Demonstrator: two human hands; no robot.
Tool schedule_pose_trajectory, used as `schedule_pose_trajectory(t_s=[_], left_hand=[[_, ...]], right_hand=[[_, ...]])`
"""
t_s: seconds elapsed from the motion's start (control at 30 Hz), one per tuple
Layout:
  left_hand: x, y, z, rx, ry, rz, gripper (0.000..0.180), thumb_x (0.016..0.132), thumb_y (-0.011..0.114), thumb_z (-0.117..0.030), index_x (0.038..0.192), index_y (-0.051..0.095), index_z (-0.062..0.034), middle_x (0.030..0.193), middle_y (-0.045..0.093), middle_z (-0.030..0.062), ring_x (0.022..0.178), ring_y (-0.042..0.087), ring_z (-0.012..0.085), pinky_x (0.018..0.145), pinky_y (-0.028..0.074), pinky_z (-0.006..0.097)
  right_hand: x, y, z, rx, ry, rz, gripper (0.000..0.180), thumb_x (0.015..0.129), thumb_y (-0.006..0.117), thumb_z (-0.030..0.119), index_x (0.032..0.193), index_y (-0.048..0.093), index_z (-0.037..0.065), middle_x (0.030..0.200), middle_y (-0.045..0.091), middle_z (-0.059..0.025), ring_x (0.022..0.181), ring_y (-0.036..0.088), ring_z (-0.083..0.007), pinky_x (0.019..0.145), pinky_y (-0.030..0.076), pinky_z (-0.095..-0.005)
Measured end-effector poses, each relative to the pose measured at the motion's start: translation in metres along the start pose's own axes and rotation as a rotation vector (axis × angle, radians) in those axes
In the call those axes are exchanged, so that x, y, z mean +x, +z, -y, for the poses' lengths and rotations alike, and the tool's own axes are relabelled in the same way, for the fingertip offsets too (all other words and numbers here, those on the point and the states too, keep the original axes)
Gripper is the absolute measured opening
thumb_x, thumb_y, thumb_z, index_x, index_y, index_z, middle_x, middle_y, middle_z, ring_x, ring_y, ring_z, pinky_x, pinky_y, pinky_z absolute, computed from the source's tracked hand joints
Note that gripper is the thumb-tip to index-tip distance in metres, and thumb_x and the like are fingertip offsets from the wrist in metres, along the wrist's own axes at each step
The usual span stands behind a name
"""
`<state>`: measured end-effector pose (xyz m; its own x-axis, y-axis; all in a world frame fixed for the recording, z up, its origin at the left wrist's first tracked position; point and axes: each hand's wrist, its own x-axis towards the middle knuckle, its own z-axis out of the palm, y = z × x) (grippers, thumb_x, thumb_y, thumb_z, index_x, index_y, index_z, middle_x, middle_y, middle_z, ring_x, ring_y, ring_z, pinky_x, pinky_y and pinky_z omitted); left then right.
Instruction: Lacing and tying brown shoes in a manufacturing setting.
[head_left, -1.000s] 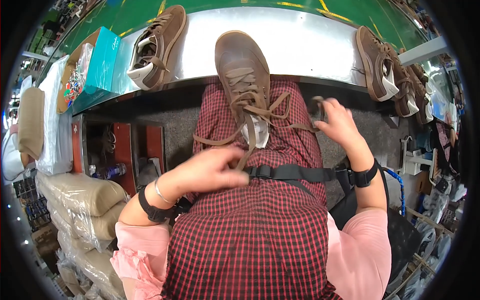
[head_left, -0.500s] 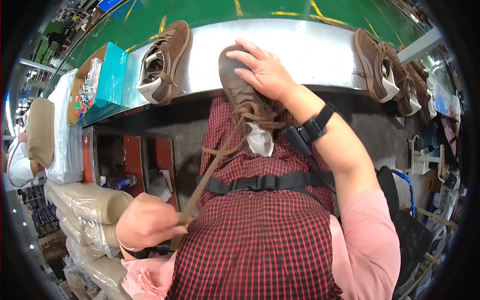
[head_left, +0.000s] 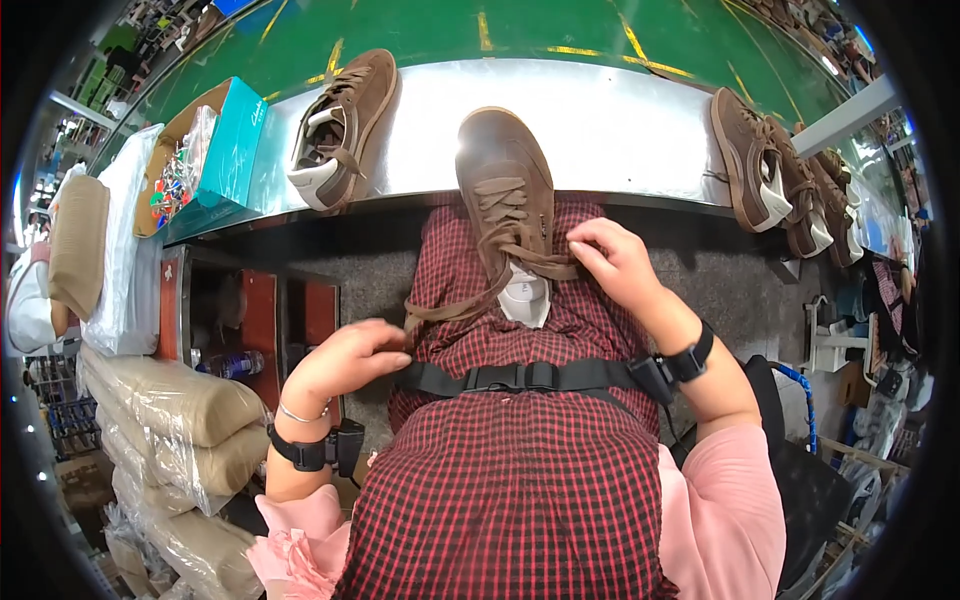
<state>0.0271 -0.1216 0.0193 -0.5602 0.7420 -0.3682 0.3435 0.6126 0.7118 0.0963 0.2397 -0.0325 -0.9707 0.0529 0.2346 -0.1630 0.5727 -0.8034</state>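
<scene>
A brown suede sneaker (head_left: 505, 165) with a white heel lining rests toe-away at the bench's near edge, its heel over my lap. Brown laces (head_left: 503, 200) are threaded through its eyelets. One loose shoelace end (head_left: 455, 308) trails left across my apron, and another lies bunched to the right of the shoe's opening. My left hand (head_left: 350, 362) is open, its fingers and thumb apart beside the trailing left end. Close to the bunched lace on the right, my right hand (head_left: 622, 265) has its thumb and forefinger slightly apart; no firm hold shows.
A matching sneaker (head_left: 345, 130) stands left on the metal bench (head_left: 430, 125), beside a teal box (head_left: 230, 140) of small coloured items. Several more sneakers (head_left: 745, 165) line the right side. Plastic-wrapped tan pads (head_left: 185, 400) are stacked at my left, below a red-sided shelf (head_left: 258, 320).
My left hand has let go of the lace it was pulling and moved up. My right hand has left the shoe's toe for its right side. The shoe sits slightly lower in view.
</scene>
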Motion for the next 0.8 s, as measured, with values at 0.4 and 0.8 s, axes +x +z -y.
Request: schedule_pose_trajectory(t_s=[0.4,0.8], left_hand=[[0.101,0.046,-0.019,0.401,0.225,-0.344,0.022,0.077,0.068,-0.019,0.089,0.062,-0.0024,0.075,0.059,0.0143,0.069,0.059,0.0299,0.065,0.048,0.038],[0.03,-0.003,-0.113,-0.583,0.464,0.426,0.028,0.085,0.066,-0.025,0.07,0.058,-0.0021,0.057,0.054,0.0049,0.051,0.052,0.0148,0.047,0.039,0.033]], right_hand=[[-0.011,0.0,0.025,-0.445,-0.17,0.071,0.009,0.071,0.064,0.015,0.076,0.059,0.01,0.062,0.06,-0.0066,0.061,0.061,-0.0264,0.06,0.044,-0.0389],[-0.004,-0.061,0.135,0.608,-0.414,0.7,0.01,0.081,0.062,0.005,0.09,0.064,0.006,0.076,0.064,-0.0085,0.069,0.062,-0.0226,0.065,0.049,-0.0321]])
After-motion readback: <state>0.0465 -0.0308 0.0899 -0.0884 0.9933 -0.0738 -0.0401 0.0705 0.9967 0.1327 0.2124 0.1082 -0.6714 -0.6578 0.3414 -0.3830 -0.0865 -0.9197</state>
